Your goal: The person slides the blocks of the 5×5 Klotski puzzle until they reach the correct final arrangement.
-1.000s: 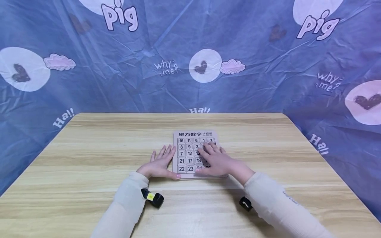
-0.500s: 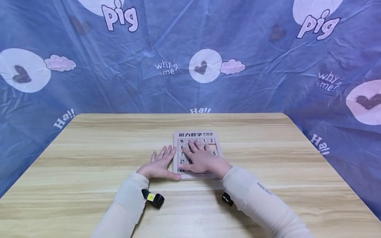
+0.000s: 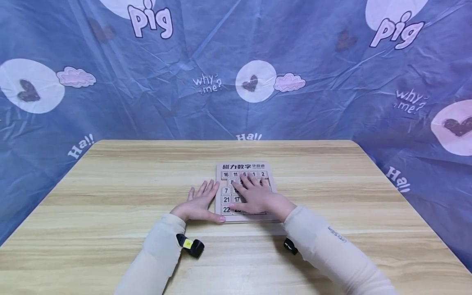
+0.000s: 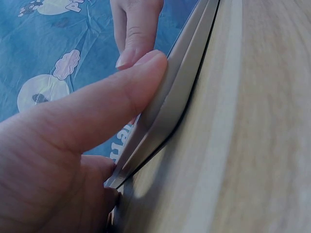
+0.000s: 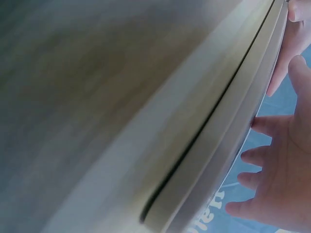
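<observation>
In the head view a pale number sliding puzzle (image 3: 218, 192) lies flat on the table, with black Chinese lettering along its top margin. My left hand (image 3: 199, 206) rests at its left side, fingers extended, thumb on the front left corner; the left wrist view shows that thumb (image 4: 121, 97) against the board's rim. Spread over the number tiles is my right hand (image 3: 258, 198), its fingertips at the second row. That row has a bare gap (image 3: 224, 182) at its left end, beside the 8 tile (image 3: 232, 182). Several tiles are hidden beneath the right hand and fingers.
The puzzle stands near the middle of a light wood table (image 3: 129, 184). Behind the table hangs a blue printed curtain (image 3: 166, 102). A small black camera (image 3: 197, 248) is strapped to the left wrist, another camera (image 3: 290, 246) to the right.
My right hand has moved left across the tiles, then slightly back right. The 8 tile has slid right, leaving a gap at the left end of its row. The left hand stays put.
</observation>
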`<state>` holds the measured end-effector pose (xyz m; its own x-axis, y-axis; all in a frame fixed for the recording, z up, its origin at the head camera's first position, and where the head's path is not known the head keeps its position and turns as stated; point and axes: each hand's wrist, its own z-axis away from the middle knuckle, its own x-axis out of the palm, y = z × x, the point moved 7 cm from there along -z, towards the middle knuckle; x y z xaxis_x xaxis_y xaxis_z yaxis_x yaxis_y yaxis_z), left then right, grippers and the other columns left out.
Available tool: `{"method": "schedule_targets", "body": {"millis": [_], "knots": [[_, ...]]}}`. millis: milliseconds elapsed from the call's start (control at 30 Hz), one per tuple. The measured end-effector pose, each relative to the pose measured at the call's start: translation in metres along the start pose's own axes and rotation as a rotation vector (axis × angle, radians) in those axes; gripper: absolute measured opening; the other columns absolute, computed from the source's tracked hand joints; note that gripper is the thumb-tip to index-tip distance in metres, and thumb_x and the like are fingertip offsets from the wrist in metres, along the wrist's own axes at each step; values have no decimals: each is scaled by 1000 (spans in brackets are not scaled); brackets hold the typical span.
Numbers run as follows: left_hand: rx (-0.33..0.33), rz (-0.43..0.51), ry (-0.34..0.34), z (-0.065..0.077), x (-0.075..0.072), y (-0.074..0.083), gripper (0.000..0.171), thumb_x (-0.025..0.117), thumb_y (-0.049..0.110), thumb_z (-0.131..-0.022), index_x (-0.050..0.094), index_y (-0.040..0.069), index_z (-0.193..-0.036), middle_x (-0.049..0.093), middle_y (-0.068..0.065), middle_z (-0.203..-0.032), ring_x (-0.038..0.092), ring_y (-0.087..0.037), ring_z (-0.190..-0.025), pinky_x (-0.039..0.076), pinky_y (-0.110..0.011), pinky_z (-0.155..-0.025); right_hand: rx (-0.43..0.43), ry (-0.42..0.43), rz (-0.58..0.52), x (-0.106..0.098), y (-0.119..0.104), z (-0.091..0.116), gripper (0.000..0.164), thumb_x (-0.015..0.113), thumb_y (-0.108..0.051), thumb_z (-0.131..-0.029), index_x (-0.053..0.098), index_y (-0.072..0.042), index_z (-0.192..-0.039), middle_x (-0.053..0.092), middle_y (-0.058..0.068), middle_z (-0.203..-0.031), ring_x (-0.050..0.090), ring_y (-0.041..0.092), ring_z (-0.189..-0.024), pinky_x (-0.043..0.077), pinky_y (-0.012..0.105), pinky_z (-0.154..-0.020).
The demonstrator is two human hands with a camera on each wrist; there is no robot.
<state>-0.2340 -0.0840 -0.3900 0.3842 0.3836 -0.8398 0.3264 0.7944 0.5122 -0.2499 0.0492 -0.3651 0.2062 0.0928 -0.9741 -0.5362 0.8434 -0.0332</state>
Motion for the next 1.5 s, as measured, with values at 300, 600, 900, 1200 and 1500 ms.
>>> {"method": "schedule_targets", "body": {"millis": [300, 600, 900, 1200, 1500], "knots": [[-2, 4, 1, 0, 0, 0, 111, 64, 59, -62, -1, 12, -139, -9, -10, -141, -13, -23, -126, -15, -48, -95, 14, -3, -11, 1, 9, 4, 77, 26, -68, -78, 19, -21, -139, 4, 9, -143, 1, 32, -127, 4, 56, -96], [3, 16, 7, 1, 0, -2, 112, 64, 59, -61, 0, 11, -139, -7, -12, -142, -12, -25, -127, -15, -49, -95, -13, 11, -33, 2, 3, 5, 79, 26, -68, -78, 19, -17, -139, 5, 10, -143, 1, 33, -127, 5, 56, -96], [15, 26, 4, 2, 0, 0, 112, 64, 59, -61, 0, 10, -139, -8, -12, -141, -14, -25, -126, -16, -49, -94, -201, 6, 23, 0, -34, 38, 78, 24, -66, -80, 20, -15, -138, 5, 11, -142, 1, 33, -127, 7, 56, -96], [26, 17, 2, 1, -2, 1, 110, 63, 57, -63, 0, 9, -139, -8, -14, -141, -13, -27, -126, -15, -50, -94, -271, 0, 70, 6, -51, 55, 77, 27, -66, -79, 23, -16, -138, 6, 10, -142, 2, 30, -127, 5, 54, -97], [15, 16, -4, 0, -1, 1, 110, 63, 57, -63, 0, 10, -139, -8, -13, -141, -13, -25, -126, -15, -50, -94, -257, 28, 90, 8, -48, 46, 79, 29, -66, -79, 22, -15, -138, 7, 11, -142, 3, 32, -127, 9, 55, -96]]}}
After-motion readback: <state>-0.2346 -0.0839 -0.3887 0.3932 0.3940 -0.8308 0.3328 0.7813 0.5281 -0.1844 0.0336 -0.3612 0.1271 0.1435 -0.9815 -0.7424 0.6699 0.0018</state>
